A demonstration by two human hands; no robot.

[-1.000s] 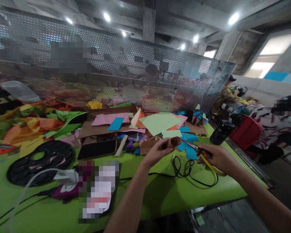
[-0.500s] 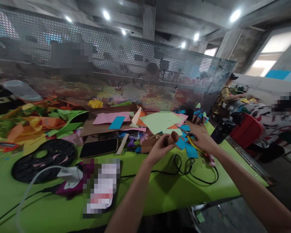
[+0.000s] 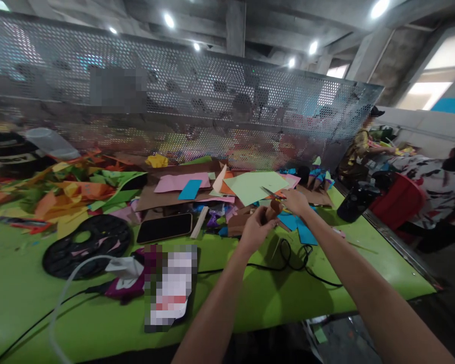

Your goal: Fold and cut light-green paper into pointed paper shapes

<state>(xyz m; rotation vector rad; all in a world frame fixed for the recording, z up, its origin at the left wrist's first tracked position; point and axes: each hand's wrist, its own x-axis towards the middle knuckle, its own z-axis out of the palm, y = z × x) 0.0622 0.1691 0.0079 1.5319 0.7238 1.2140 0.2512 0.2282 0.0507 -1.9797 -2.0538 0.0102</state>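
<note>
Pinching brown roll (image 3: 276,206) in left hand (image 3: 258,227), at four o'clock of centre; gripping scissors (image 3: 273,194) in right hand (image 3: 296,202), pointing blades (image 3: 267,190) toward ten o'clock, over green sheet (image 3: 246,186). Could nick left hand by swinging blades back, or crush roll by squeezing.

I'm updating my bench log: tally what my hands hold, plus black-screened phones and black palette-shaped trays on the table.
Scissors, right hand: 1
Brown roll, left hand: 1
Black-screened phone: 1
Black palette-shaped tray: 1
Total: 4
</note>
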